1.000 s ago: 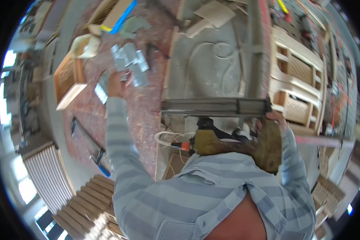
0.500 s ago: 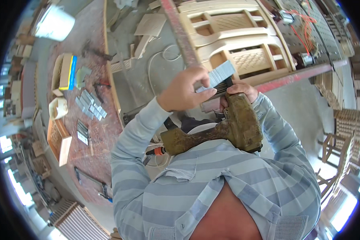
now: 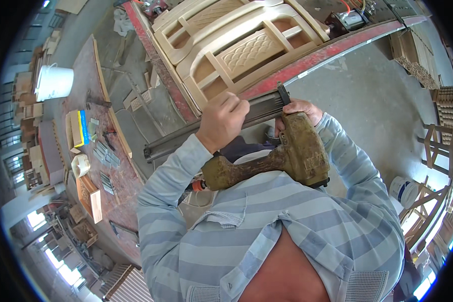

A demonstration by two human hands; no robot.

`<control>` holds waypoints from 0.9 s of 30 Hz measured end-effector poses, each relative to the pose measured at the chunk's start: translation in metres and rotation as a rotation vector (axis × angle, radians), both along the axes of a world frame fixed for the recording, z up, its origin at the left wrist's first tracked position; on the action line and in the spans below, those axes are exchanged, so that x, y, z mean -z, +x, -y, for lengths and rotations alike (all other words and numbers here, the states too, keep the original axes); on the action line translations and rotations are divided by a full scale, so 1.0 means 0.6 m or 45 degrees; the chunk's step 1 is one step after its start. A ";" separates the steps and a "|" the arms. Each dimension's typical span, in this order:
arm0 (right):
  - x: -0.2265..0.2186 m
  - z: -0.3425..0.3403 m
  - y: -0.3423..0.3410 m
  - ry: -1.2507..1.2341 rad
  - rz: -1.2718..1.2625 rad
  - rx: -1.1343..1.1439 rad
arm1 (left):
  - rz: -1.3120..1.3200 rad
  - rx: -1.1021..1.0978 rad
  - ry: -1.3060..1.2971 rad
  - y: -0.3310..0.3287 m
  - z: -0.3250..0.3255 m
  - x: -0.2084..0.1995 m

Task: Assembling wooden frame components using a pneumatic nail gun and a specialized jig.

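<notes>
A worn, dirty brown-green nail gun (image 3: 307, 151) rests against my body, its handle running to the left with an orange hose fitting (image 3: 199, 185). My right hand (image 3: 304, 111) grips it near the nose. The long dark magazine (image 3: 173, 142) slants from the nose down to the left. Inside its channel, close to the nose, lies a greyish row of what look like nails (image 3: 266, 107). My left hand (image 3: 224, 121) is over the middle of the magazine with curled fingers; what they pinch is hidden.
Carved pale wood panels (image 3: 251, 53) lie on a red-edged bench (image 3: 317, 65) ahead. On the left table (image 3: 128, 201) are several nail strips (image 3: 105, 155), a blue-yellow box (image 3: 80, 128), a wooden box (image 3: 88, 196) and a clamp (image 3: 123, 231). A white bucket (image 3: 54, 82) stands beyond.
The grey nail strip my left hand held above the gun is no longer in view there; a similar row shows in the magazine. My left hand has lowered and curled. The view has turned.
</notes>
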State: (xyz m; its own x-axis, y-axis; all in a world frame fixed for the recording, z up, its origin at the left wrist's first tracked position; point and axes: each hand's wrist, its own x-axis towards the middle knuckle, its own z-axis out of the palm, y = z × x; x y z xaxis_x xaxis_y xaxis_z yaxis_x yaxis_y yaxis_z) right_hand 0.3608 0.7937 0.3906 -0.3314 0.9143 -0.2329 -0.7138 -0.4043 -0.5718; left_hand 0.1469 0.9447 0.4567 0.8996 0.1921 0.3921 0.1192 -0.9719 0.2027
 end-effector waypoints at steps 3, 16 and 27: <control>0.017 0.013 0.023 0.039 -0.043 -0.029 | -0.055 0.038 0.029 0.035 0.017 -0.006; 0.025 -0.021 0.133 0.098 -0.010 0.046 | -0.172 -0.997 -1.369 -0.245 -0.314 0.022; 0.024 -0.138 0.177 -0.171 -0.083 -0.047 | 0.123 -0.712 -2.117 0.047 -0.215 0.038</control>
State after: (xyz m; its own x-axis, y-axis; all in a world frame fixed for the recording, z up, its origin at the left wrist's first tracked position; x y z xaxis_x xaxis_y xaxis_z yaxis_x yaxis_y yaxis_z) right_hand 0.4671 0.8765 0.3765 -0.3827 0.8634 -0.3289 -0.7310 -0.5006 -0.4637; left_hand 0.1754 1.0734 0.4341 0.5792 0.6583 -0.4808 0.2652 0.4055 0.8748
